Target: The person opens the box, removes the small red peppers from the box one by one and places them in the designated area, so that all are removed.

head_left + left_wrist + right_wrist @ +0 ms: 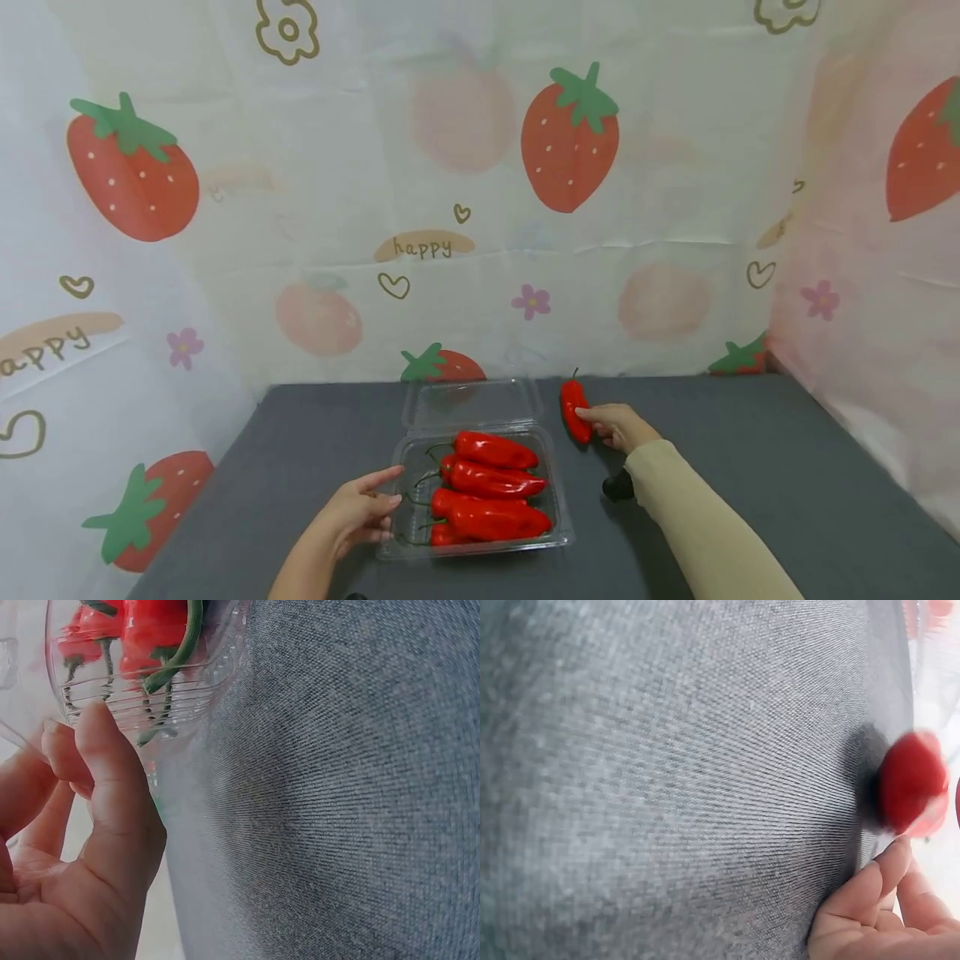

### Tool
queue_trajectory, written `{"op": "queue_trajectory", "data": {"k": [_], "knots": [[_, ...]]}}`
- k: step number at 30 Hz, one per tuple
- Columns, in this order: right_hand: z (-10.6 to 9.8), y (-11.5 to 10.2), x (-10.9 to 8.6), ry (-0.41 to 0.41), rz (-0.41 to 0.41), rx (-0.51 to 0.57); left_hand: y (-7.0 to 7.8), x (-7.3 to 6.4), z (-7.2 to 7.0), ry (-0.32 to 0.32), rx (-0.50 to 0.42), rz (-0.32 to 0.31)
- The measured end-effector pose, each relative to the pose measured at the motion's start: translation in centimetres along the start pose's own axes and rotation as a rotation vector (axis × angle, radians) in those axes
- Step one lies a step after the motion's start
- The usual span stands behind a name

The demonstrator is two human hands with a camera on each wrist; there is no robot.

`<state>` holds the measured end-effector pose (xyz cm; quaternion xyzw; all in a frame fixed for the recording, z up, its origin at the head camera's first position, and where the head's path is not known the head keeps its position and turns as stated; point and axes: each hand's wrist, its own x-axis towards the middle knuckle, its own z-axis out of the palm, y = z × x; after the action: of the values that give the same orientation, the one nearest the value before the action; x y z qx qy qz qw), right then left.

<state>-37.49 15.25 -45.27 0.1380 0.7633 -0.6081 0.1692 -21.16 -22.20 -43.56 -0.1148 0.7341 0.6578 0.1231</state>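
A clear plastic clamshell box (558, 500) lies with its lid (472, 404) folded back. Several long red peppers (495, 479) are stacked inside it, their green stems pointing left. My left hand (360, 510) is at the box's left side, fingers loosely bent and fingertips right at the wall; the left wrist view has the thumb (105, 750) close against the ribbed plastic. Right of the lid, my right hand (618, 423) pinches a single red pepper (573, 404), its stem pointing away from me. In the right wrist view, the fingertips meet the blurred pepper (913, 784) near its lower side.
A dark grey cloth-like surface (315, 450) covers the table. Pale curtains (465, 317) printed with strawberries stand close behind it and along both sides. A small black object (618, 486) shows beneath the right wrist.
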Motion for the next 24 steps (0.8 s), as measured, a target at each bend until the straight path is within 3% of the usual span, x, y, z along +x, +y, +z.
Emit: {"op": "queue_trajectory", "data": {"k": [9, 16, 24], "knots": [[-0.7, -0.1, -1.4, -0.007, 0.027, 0.154, 0.2, -0.1, 0.0, 0.004, 0.002, -0.016], [-1.3, 0.1, -2.2, -0.047, 0.051, 0.2, 0.1, 0.0, 0.1, 0.015, 0.003, -0.018], [-1.1, -0.3, -4.7, -0.139, -0.035, 0.219, 0.2, -0.2, 0.0, -0.013, 0.001, -0.013]]}}
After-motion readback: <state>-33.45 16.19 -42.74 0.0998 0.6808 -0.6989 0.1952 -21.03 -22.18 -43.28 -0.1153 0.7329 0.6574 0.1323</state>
